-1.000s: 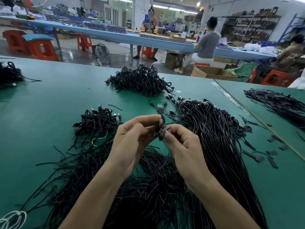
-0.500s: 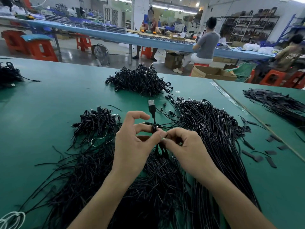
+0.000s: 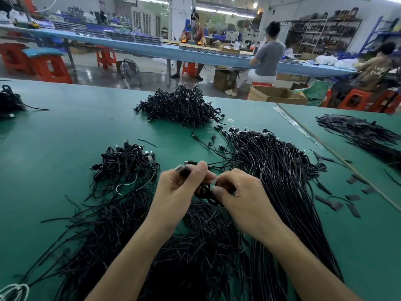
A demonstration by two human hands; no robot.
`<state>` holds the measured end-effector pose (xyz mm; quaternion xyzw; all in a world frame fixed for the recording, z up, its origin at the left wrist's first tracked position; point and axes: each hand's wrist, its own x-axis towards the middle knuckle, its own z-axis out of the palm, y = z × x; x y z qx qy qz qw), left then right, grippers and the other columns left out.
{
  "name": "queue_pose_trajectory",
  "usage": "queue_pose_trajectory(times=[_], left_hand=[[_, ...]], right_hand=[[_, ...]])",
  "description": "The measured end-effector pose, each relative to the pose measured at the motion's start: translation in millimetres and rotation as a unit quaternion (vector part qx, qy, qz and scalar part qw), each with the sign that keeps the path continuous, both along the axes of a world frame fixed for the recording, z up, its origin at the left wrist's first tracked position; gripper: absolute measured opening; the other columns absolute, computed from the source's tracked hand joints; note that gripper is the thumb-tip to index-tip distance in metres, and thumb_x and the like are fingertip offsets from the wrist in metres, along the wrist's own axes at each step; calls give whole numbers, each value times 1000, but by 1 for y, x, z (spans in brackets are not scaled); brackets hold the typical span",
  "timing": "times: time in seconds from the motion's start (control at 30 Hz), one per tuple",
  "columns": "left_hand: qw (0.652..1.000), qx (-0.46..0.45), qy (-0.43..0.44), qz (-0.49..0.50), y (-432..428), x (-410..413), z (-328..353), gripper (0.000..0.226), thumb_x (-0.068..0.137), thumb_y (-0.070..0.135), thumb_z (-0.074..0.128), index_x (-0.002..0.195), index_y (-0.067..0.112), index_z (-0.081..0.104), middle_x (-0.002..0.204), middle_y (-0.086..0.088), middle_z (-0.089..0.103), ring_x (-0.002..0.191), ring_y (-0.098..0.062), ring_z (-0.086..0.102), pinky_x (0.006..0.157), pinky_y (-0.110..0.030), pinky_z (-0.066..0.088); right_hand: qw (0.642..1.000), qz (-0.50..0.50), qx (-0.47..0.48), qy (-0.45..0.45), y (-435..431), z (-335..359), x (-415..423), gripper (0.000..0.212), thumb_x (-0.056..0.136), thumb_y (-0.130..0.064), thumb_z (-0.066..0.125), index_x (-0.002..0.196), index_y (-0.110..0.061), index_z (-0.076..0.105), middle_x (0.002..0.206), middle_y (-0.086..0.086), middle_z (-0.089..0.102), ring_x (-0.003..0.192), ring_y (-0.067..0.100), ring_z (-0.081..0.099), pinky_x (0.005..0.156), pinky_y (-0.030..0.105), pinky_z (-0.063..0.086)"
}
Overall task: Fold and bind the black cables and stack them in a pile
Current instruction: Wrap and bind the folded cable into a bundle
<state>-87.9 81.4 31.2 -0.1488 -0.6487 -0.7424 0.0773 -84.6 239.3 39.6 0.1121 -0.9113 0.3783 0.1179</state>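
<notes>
Green covers the worktop (image 3: 65, 127), and just above its middle both hands meet on one folded cable (image 3: 204, 192). The left hand (image 3: 182, 187) has its fingers curled round the upper end of the bundle, where a plug (image 3: 181, 170) sticks out past the fingertips, blurred. The right hand (image 3: 240, 196) pinches the lower end of the same bundle between thumb and curled fingers. The two hands are almost touching.

Under the wrists lies a wide mat of thin black strands (image 3: 184, 246), fanning out toward the near edge. To the right, a long sheaf of loose cables (image 3: 273, 170) runs away from the camera, with plugs at its far end. To the left of the hands sits a smaller heap of folded cables (image 3: 128, 161). A larger heap of bound cables (image 3: 180, 105) rests well beyond the hands, near the far edge.

Short black strips (image 3: 334, 205) are scattered on the right side. Another dark pile (image 3: 358, 131) lies on the adjoining worktop (image 3: 308, 115), past a seam. At the far left edge there is one more cable pile (image 3: 9, 101), and a white wire loop (image 3: 13, 292) shows in the near left corner.

Beyond, a long blue bench (image 3: 152, 48) crosses the room, with people seated at it, orange stools (image 3: 50, 68), a floor fan (image 3: 130, 70) and cardboard boxes (image 3: 273, 94) on the floor.
</notes>
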Motion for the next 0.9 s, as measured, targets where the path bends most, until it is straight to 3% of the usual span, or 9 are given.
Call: queue_pose_trajectory(times=[0.07,0.13,0.23,0.37,0.47,0.6,0.73,0.83,0.9], left_hand=[[998,-32,54,-13,-2,2,1,37,92,49,59,82,20,81,86,-2,77,87,-12,73,79,-19,54],[994,-55,80,-55,-4,4,-1,60,89,70,49,94,18,78,94,-2,78,95,-17,73,85,-25,55],[988,-69,62,-124,-2,8,-4,78,84,82,39,103,15,76,97,-4,78,96,-22,73,86,-32,57],[972,-228,57,-27,8,3,-12,24,99,39,52,96,29,74,88,10,76,83,-11,72,79,-41,60],[960,-278,18,-34,7,-3,-18,24,101,22,55,87,31,72,84,11,75,79,-12,71,78,-43,59],[989,-86,-117,-34,5,-6,-15,42,103,6,39,92,22,76,93,3,77,86,-14,72,79,-31,60],[962,125,-227,-88,-2,-8,-8,48,96,30,35,104,4,75,104,-17,72,85,-22,68,79,-37,57],[968,111,-195,-114,-10,-10,-7,62,96,49,30,98,11,79,109,-15,74,97,-24,69,88,-40,49],[972,100,-178,-112,-12,-10,-7,61,90,55,38,94,12,80,112,-13,74,104,-22,69,92,-40,45]], right_hand=[[999,-5,-43,-27,5,2,-3,14,90,-17,69,77,-21,67,70,-10,59,60,2,51,57,13,41],[995,-20,-90,-50,12,5,-6,17,90,-14,69,74,-19,68,61,-5,59,49,2,45,48,17,38],[989,-67,-124,-47,19,7,-12,18,88,-15,68,70,-15,69,59,-4,60,51,4,48,52,25,41],[989,-67,-133,12,16,10,-9,19,88,-19,68,69,-17,67,59,-4,60,53,2,47,54,24,41],[991,-30,-118,52,4,12,-4,14,89,-18,70,76,-23,67,72,-10,62,66,4,55,63,17,44],[993,12,-108,48,-7,9,4,16,91,-16,68,85,-31,67,86,-12,63,81,5,59,72,16,47],[993,47,-101,27,-14,7,11,19,91,-9,68,81,-25,68,81,-12,61,75,3,56,68,13,42],[984,87,-145,-48,-17,6,11,18,92,-12,67,74,-16,66,66,-14,55,60,2,45,62,16,38],[968,110,-199,-105,-17,6,11,18,92,-13,66,75,-11,66,66,-7,52,62,10,43,63,26,36]])
